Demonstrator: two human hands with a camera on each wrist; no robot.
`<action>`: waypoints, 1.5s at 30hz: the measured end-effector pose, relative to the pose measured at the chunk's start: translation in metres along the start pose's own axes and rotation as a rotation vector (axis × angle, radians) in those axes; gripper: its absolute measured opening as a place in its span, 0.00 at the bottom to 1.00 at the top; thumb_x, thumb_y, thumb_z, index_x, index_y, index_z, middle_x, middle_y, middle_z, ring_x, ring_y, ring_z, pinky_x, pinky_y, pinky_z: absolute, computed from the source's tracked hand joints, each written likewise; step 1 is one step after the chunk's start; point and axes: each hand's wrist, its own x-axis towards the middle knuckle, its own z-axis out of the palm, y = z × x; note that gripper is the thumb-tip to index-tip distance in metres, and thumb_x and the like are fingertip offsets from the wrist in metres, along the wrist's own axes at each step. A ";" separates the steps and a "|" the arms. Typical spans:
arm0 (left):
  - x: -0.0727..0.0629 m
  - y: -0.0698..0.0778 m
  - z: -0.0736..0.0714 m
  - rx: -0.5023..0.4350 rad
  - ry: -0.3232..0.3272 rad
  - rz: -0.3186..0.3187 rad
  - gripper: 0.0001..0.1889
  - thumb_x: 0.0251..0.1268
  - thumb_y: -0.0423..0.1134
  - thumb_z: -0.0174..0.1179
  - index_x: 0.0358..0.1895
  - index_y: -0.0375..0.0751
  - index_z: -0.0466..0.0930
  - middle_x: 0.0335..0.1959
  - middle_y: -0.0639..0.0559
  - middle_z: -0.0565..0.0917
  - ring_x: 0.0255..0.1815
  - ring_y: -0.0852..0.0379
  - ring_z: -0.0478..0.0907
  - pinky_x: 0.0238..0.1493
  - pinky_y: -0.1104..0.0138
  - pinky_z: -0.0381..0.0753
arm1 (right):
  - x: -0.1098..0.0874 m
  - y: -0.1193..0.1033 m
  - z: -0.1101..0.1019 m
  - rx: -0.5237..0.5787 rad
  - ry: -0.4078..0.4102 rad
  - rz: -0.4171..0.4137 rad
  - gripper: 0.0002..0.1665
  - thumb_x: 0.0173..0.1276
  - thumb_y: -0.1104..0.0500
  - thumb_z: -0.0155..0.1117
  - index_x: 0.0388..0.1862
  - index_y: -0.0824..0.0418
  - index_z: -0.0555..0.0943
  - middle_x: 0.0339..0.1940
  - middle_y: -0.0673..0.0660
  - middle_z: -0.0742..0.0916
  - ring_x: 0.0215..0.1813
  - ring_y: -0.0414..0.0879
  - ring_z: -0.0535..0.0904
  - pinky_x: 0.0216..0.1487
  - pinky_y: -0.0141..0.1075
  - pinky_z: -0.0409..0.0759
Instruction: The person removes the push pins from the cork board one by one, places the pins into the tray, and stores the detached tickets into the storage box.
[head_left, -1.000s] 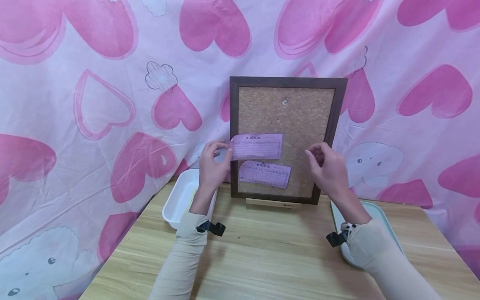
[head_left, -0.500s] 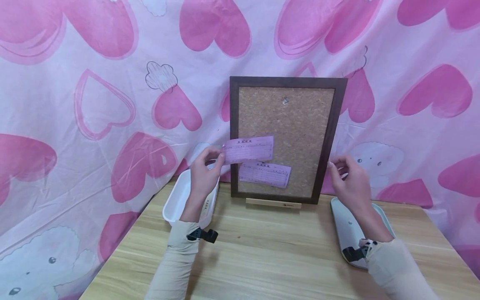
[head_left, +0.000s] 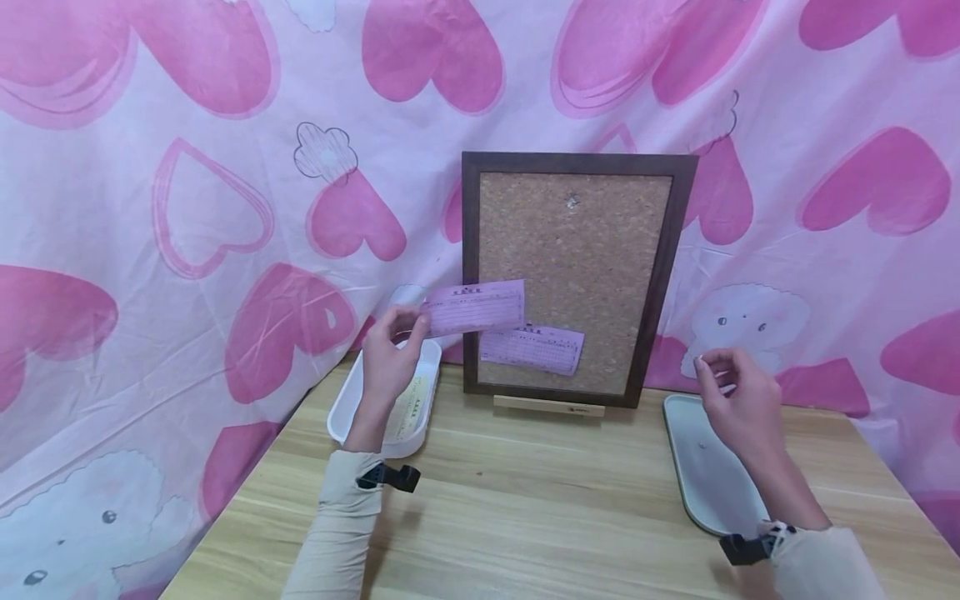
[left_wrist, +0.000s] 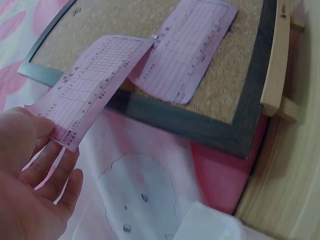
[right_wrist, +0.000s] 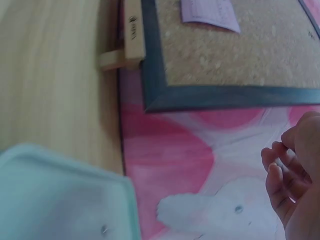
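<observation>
My left hand (head_left: 390, 354) pinches the left end of a purple printed paper slip (head_left: 476, 308) between thumb and fingers. The slip (left_wrist: 95, 82) stretches in front of the left side of a framed corkboard (head_left: 592, 275), bowed along its length in the left wrist view. Another purple slip (head_left: 536, 352) hangs low on the cork, its top edge partly overlapped by the held one. Right of the board, my right hand (head_left: 738, 400) has thumb and index finger brought together. A tiny pale thing (head_left: 698, 359) shows at those fingertips, too small to make out; in the right wrist view it is hidden.
The board stands on a wooden base (head_left: 547, 407). To the left, a white tray (head_left: 340, 417) contains a pale yellow paper (head_left: 408, 408). A light green tray (head_left: 693, 492) with a small clear pin (head_left: 702, 446) lies at right. Another clear pin (head_left: 572, 202) sits high on the cork.
My left hand has drawn its slip left and down, away from the board's middle. My right hand has moved right and down, from before the cork to over the green tray.
</observation>
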 end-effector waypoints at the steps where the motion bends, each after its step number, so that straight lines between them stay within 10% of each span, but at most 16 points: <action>1: 0.000 -0.002 -0.002 0.009 0.000 -0.005 0.09 0.74 0.35 0.70 0.50 0.34 0.88 0.45 0.37 0.93 0.46 0.45 0.89 0.55 0.62 0.87 | -0.004 0.004 -0.001 -0.007 -0.009 0.006 0.10 0.76 0.60 0.70 0.50 0.63 0.84 0.38 0.60 0.90 0.35 0.17 0.72 0.36 0.13 0.72; 9: -0.002 -0.015 -0.018 -0.019 -0.004 -0.060 0.11 0.77 0.36 0.67 0.53 0.32 0.86 0.47 0.35 0.91 0.47 0.56 0.87 0.52 0.78 0.84 | -0.030 0.035 -0.010 -0.045 -0.081 0.035 0.09 0.76 0.61 0.70 0.50 0.64 0.84 0.38 0.61 0.90 0.37 0.16 0.70 0.35 0.15 0.72; 31: -0.002 -0.025 -0.036 0.033 0.039 -0.113 0.11 0.80 0.36 0.62 0.57 0.37 0.86 0.41 0.45 0.84 0.32 0.62 0.74 0.30 0.75 0.73 | -0.056 0.088 -0.018 -0.150 -0.308 0.181 0.11 0.80 0.55 0.65 0.52 0.62 0.82 0.44 0.64 0.90 0.38 0.38 0.80 0.29 0.28 0.76; 38: 0.003 -0.027 -0.041 0.181 0.002 -0.025 0.09 0.79 0.34 0.63 0.54 0.40 0.88 0.37 0.42 0.84 0.25 0.60 0.71 0.24 0.76 0.68 | -0.051 0.095 -0.024 -0.152 -0.365 0.189 0.11 0.81 0.57 0.64 0.52 0.64 0.81 0.44 0.66 0.90 0.42 0.55 0.86 0.31 0.27 0.76; 45: 0.003 -0.034 -0.053 0.414 -0.029 0.064 0.08 0.79 0.34 0.64 0.54 0.39 0.88 0.34 0.40 0.82 0.32 0.49 0.75 0.35 0.67 0.73 | -0.054 0.105 -0.024 -0.166 -0.406 0.177 0.09 0.78 0.60 0.67 0.49 0.65 0.83 0.39 0.61 0.89 0.39 0.48 0.83 0.32 0.27 0.74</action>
